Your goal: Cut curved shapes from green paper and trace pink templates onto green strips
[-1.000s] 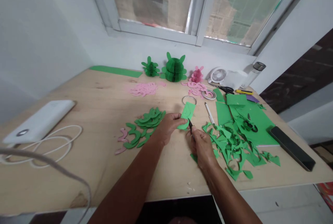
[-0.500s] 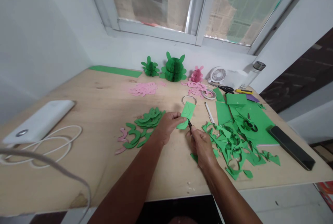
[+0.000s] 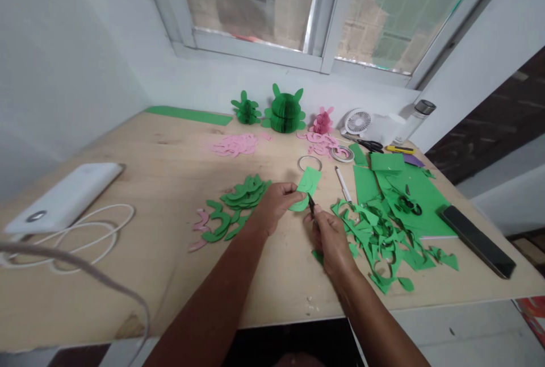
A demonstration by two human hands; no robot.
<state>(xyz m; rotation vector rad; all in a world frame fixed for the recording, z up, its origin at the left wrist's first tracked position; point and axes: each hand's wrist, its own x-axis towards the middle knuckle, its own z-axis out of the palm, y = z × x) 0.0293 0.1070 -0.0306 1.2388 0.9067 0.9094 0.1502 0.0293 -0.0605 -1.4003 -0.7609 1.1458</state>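
Note:
My left hand (image 3: 276, 203) pinches a light green piece of paper (image 3: 310, 179) that carries a drawn curved outline. In my right hand (image 3: 328, 235) is a pair of scissors (image 3: 311, 203) with dark blades, their tips at the paper's right edge; the handles are mostly hidden by my fingers. Left of my left hand lies a pile of cut green curved paper pieces (image 3: 244, 194), with a few pink paper pieces (image 3: 200, 219) beside it. Green paper scraps (image 3: 383, 239) are heaped to the right of my right hand.
Folded green paper figures (image 3: 285, 112) and a pink one (image 3: 322, 122) stand by the wall. A white pen (image 3: 343, 183), tape rolls (image 3: 342, 154), green sheets (image 3: 434, 196) and a black phone (image 3: 477, 241) lie rightward. A power bank (image 3: 63, 199) with cable lies left.
The scissors shift very slightly at the paper's edge. Both hands keep nearly the same place and grip.

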